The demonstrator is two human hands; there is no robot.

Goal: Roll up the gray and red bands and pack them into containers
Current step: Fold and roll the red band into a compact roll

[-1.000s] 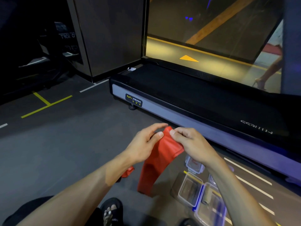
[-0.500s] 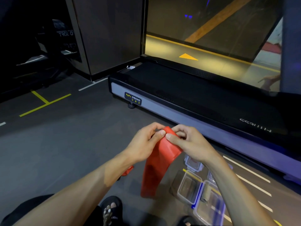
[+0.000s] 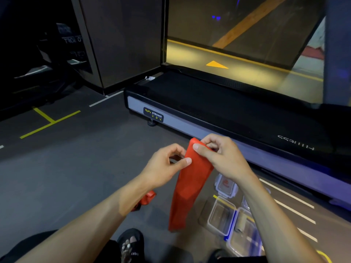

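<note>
A red band (image 3: 190, 185) hangs down in front of me, its lower end near the floor. My right hand (image 3: 220, 158) pinches its top end, where the band is folded over. My left hand (image 3: 165, 166) pinches the band's left edge just below, thumb against fingers. A second red band (image 3: 148, 199), rolled up, lies on the floor, partly hidden behind my left forearm. Several clear plastic containers (image 3: 222, 217) with blue clips stand on the floor to the right, and one small shut container (image 3: 227, 186) holds something red. No gray band shows.
A treadmill (image 3: 209, 114) with a grey side rail runs across the floor just beyond my hands. My sandalled foot (image 3: 131, 245) is at the bottom middle. Yellow and white lines mark the dark floor. Dark gym machines stand at the far left.
My right hand has shifted to the top end of the band and curled over its fold. The left hand has slid a little lower along the left edge. The band hangs longer.
</note>
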